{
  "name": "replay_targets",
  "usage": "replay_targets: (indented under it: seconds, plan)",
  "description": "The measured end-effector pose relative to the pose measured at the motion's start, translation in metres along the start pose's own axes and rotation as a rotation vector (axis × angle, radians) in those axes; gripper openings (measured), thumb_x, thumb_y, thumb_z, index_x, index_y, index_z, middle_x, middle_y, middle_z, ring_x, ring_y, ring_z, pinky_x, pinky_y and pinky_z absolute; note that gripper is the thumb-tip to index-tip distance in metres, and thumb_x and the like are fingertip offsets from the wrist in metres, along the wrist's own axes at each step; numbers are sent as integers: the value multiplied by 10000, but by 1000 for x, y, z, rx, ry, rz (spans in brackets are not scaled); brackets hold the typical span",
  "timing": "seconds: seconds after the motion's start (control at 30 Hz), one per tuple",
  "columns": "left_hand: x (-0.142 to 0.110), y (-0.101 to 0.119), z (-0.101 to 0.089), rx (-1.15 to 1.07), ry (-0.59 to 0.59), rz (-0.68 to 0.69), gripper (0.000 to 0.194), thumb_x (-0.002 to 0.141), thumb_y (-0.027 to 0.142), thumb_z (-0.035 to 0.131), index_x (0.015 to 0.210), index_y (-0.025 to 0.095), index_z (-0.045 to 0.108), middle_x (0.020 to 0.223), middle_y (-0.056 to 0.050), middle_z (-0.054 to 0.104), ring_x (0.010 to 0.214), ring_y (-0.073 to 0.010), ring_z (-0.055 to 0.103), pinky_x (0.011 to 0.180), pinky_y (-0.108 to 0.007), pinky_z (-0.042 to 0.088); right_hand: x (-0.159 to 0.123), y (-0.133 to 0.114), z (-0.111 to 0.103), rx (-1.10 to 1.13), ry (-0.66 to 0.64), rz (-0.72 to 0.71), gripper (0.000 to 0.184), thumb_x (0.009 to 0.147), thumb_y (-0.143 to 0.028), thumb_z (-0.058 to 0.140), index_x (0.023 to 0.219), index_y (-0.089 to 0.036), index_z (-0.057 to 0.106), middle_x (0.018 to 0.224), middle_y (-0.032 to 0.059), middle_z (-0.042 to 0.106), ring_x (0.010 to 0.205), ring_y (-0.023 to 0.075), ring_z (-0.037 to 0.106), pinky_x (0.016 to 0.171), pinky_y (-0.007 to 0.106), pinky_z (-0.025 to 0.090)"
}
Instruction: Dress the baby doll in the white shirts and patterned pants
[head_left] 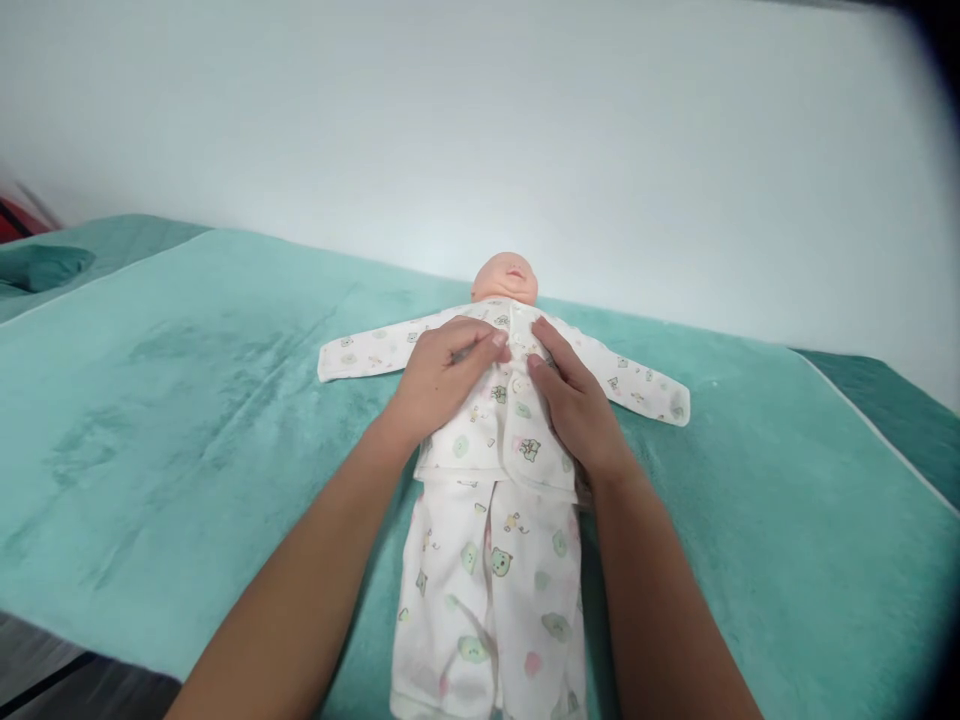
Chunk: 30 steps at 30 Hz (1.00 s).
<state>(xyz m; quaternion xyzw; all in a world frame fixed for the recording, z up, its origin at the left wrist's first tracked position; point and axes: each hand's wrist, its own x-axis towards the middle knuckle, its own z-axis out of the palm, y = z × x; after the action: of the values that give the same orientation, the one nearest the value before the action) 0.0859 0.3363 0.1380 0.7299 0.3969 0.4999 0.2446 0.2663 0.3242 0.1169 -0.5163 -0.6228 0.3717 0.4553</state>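
Note:
A baby doll (506, 277) lies on its back on a teal blanket (187, 400), head toward the wall. It wears a white printed shirt (517, 420) with sleeves spread out and matching white trousers (495, 600). My left hand (442, 375) rests on the doll's chest, its fingers curled and pinching the shirt's front edge near the collar. My right hand (574, 400) lies on the other side of the chest, thumb and fingers pressed on the shirt's front opening. Both hands meet at the middle of the shirt.
A plain white wall (525, 130) rises just behind the doll's head. A darker green pillow or fold (45, 265) lies at the far left, with something red (15, 220) beside it. The blanket's near edge drops off at the lower left.

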Motion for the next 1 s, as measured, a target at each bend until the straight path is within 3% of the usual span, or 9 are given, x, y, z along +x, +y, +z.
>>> replay_targets:
  seconds: [0.1, 0.23, 0.37, 0.47, 0.53, 0.67, 0.77, 0.87, 1.0]
  plan:
    - [0, -5, 0, 36, 36, 15, 274, 989, 368, 512, 977, 221, 743, 1154, -45, 736, 1128, -188, 645, 1052, -352, 456, 4, 4, -1, 20, 47, 26, 559, 938, -487, 548, 1469, -319, 502, 1632, -34, 329, 1534, 227, 241, 1277, 463, 173]
    - [4, -17, 2, 78, -46, -44, 377, 1014, 412, 441, 1271, 243, 659, 1466, -34, 577, 1400, -186, 475, 1198, -375, 330, 14, 17, -4, -54, 99, 37, 560, 962, -511, 486, 1475, -285, 498, 1629, 8, 340, 1530, 233, 252, 1274, 499, 117]
    - [9, -34, 2, 207, -111, -154, 515, 1030, 491, 338, 1441, 243, 526, 1581, -12, 443, 1490, -183, 350, 1248, -389, 231, 25, 41, -10, -324, 176, 30, 541, 1002, -509, 351, 1472, -286, 496, 1626, 24, 347, 1538, 247, 222, 1246, 576, 10]
    - [4, -52, -3, 411, -73, -193, 543, 1048, 470, 233, 1473, 249, 488, 1582, -6, 442, 1495, -197, 339, 1260, -442, 162, 27, 61, -20, -594, 230, 4, 534, 1012, -479, 304, 1489, -301, 466, 1624, 24, 355, 1528, 256, 242, 1228, 606, 54]
    - [-8, -65, -12, 613, -21, -190, 539, 1051, 422, 211, 1479, 239, 482, 1568, -21, 462, 1485, -228, 350, 1256, -484, 129, 25, 73, -34, -760, 234, 4, 551, 1007, -483, 310, 1517, -305, 419, 1627, 28, 350, 1522, 273, 248, 1217, 616, 108]
    - [-39, -83, -45, 943, 10, -217, 550, 999, 388, 378, 1517, 210, 423, 1542, -93, 485, 1431, -303, 395, 1223, -523, 179, 11, 93, -78, -928, 199, 80, 600, 994, -505, 324, 1540, -262, 370, 1601, 88, 390, 1466, 298, 344, 1190, 612, 204]
    - [-57, -87, -76, 1009, 12, -348, 584, 957, 389, 450, 1510, 204, 423, 1492, -132, 525, 1369, -340, 454, 1160, -554, 288, -2, 104, -112, -975, 242, 175, 606, 976, -503, 370, 1492, -195, 447, 1556, 154, 432, 1420, 330, 395, 1157, 568, 280]
    - [-66, -90, -99, 1005, 30, -441, 589, 953, 397, 433, 1501, 183, 434, 1470, -160, 536, 1353, -365, 470, 1108, -555, 359, -11, 112, -133, -980, 416, 310, 591, 934, -500, 455, 1369, -117, 572, 1409, 237, 538, 1327, 372, 466, 1069, 517, 377]
    - [-69, -96, -107, 973, 78, -442, 567, 939, 318, 430, 1493, 199, 448, 1493, -135, 521, 1348, -361, 489, 1105, -543, 374, -6, 117, -141, -832, 482, 382, 473, 872, -438, 565, 1246, -160, 646, 1172, 171, 660, 1058, 325, 604, 909, 449, 456]
